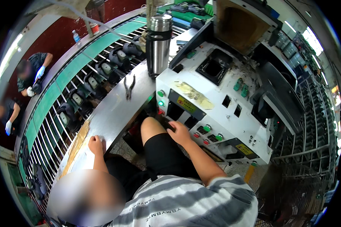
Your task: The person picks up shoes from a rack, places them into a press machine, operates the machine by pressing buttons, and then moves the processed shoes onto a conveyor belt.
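My left hand (96, 144) rests curled on the bare metal worktop (115, 109), near a brown taped strip (79, 142) along its edge. Nothing shows in it. My right hand (179, 132) is above my knee, close to the front of a white machine (223, 128). Its fingers are bent by a dark patch; what they hold, if anything, I cannot make out. Pliers (129, 87) with dark handles lie on the worktop, handles spread. Beyond them a steel thermos (159, 49) stands upright against the machine's corner.
Left of the worktop runs a roller conveyor (57, 113) carrying several dark shoes (91, 84). Across it are two co-workers, one wearing gloves (39, 72). Green and red buttons (207, 128) line the machine's front. At right stand a black monitor (282, 108) and tall racks (310, 121).
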A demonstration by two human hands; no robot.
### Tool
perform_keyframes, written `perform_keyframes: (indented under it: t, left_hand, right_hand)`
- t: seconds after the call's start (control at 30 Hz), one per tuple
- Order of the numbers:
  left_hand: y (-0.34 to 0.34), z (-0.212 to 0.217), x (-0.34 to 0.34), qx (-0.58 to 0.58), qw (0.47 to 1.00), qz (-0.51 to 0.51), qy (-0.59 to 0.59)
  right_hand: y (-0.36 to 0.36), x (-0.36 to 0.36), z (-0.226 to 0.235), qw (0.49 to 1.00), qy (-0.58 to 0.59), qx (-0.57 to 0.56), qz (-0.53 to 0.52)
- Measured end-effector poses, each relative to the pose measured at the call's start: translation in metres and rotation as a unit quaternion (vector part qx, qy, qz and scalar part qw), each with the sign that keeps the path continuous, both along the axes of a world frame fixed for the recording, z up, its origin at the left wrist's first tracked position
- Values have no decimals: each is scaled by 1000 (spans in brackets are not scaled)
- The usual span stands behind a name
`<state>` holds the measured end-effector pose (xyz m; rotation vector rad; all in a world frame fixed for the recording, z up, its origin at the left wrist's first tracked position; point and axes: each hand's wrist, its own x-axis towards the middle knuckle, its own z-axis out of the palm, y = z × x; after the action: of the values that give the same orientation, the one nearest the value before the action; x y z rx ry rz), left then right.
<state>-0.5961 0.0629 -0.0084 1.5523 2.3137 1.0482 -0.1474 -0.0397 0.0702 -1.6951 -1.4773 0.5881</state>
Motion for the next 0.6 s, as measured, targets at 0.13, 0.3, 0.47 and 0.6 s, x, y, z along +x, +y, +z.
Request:
perform_keyframes:
  t: [0.13, 0.3, 0.47, 0.6]
  left_hand:
    - [0, 5, 9, 9, 1000, -13, 5]
    - [-3, 8, 18, -7, 999, -15, 49]
    - [-10, -6, 14, 35, 999, -20, -7]
    - [-24, -9, 17, 37, 999, 12, -32]
  right_hand:
    - [-87, 94, 41, 959, -113, 210, -152]
    - [-133, 253, 85, 826, -384, 198, -363]
    - [-96, 381, 149, 741, -364, -46, -562]
    - [-68, 426, 198, 736, -200, -292, -577]
